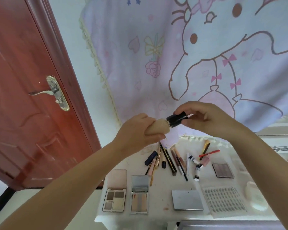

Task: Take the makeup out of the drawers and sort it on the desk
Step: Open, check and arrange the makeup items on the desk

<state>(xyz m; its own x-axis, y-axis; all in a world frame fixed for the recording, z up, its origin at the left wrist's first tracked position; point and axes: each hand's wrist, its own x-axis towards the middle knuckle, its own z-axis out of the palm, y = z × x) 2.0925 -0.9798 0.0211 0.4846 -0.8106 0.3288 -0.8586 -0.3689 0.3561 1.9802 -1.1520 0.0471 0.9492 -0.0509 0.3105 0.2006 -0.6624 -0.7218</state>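
Centre frame, both arms raised: left hand (138,128) grips beige tube (158,128); right hand (204,118) pinches its black cap (177,120) (palettes on desk (163,185) below).

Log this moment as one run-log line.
left hand: grips beige bottle | right hand: pinches black cap | held above desk | palettes, pencils laid out

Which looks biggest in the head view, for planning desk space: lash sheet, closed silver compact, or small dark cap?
1. lash sheet
2. closed silver compact
3. small dark cap, lying farther back, so it may look smaller.
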